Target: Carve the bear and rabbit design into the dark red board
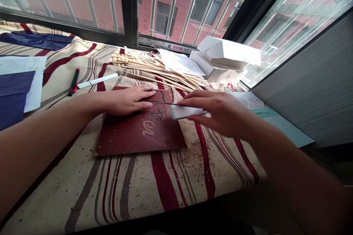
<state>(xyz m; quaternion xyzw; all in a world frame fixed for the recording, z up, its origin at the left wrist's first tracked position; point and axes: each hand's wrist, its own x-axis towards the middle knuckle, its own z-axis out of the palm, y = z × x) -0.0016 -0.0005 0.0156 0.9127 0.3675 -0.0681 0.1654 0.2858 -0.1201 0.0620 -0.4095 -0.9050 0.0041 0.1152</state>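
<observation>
Left hand point(125, 100) is flat and open on a dark red carved board point(124, 139), which sits on a striped cloth point(162, 181). Right hand point(217, 112) pinches a pale flat strip point(187, 112) over the board; it's too blurry to tell what it is. If that strip slips, the left hand's right there. Loose shavings point(209, 154) could let the board slide too. Only readable label: ZTE on the white box point(217, 71).

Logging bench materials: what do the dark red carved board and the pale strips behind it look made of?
The dark red board could be linoleum or coated wood, hard to say; matt surface, and the carved lines expose a paler core. The pale strips look like bamboo or light wood: unpainted, matt, straw-coloured, thin splints.
</observation>
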